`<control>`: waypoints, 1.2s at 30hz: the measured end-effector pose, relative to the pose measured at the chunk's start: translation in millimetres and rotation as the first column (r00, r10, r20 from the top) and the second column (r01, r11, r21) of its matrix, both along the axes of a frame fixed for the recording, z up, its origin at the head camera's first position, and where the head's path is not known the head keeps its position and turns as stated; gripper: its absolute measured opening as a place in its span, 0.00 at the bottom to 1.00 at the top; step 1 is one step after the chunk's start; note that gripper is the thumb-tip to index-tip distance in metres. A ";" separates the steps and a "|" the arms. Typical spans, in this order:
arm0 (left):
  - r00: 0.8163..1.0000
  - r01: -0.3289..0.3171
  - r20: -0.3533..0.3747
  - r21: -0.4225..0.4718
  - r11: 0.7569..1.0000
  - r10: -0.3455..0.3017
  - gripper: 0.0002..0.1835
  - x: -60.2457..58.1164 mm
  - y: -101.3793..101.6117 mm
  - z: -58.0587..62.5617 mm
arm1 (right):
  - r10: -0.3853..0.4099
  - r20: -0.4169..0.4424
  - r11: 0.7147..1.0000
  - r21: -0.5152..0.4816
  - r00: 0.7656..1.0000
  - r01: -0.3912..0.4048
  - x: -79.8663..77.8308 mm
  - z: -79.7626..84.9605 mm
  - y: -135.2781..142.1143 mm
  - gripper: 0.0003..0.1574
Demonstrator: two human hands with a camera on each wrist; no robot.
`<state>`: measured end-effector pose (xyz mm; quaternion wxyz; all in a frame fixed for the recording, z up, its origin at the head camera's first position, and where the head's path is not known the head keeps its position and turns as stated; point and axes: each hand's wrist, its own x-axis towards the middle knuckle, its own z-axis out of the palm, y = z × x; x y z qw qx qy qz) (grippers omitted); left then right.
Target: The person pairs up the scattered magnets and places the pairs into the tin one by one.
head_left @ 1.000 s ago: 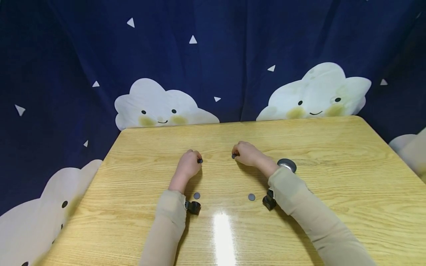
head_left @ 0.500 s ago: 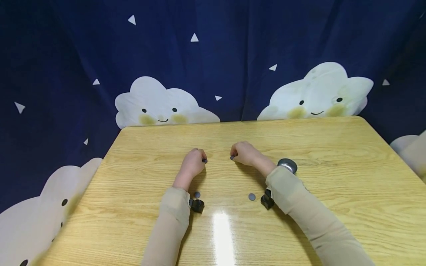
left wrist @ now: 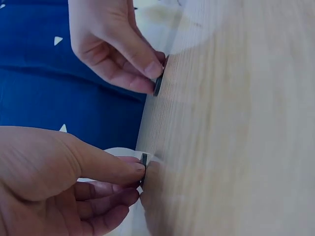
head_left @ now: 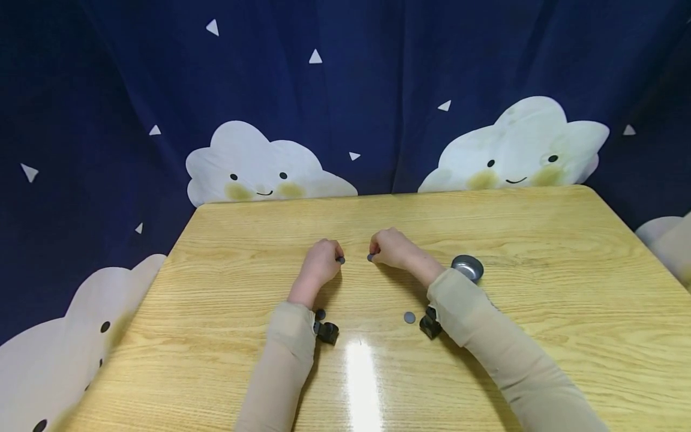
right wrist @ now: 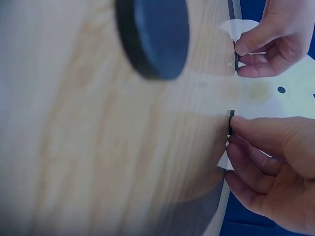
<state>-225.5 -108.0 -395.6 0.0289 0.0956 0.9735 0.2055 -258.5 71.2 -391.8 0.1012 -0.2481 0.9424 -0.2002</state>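
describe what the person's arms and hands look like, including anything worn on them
The left hand and right hand are ungloved, with no rings showing. The left sleeve and right sleeve are long, plain beige and loose at the cuffs. A small black device juts out beside the left cuff, another beside the right.

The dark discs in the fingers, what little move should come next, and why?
Perhaps bring the left held disc slightly closer to the right held disc: the left hand pinches one, the right hand the other, and a gap separates them.
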 end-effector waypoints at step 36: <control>0.997 0.077 -0.008 0.014 0.997 -0.077 0.04 0.0 25.8 -2.8 | 0.021 -0.016 0.999 0.027 1.000 -0.021 2.4 0.3 -11.7 0.05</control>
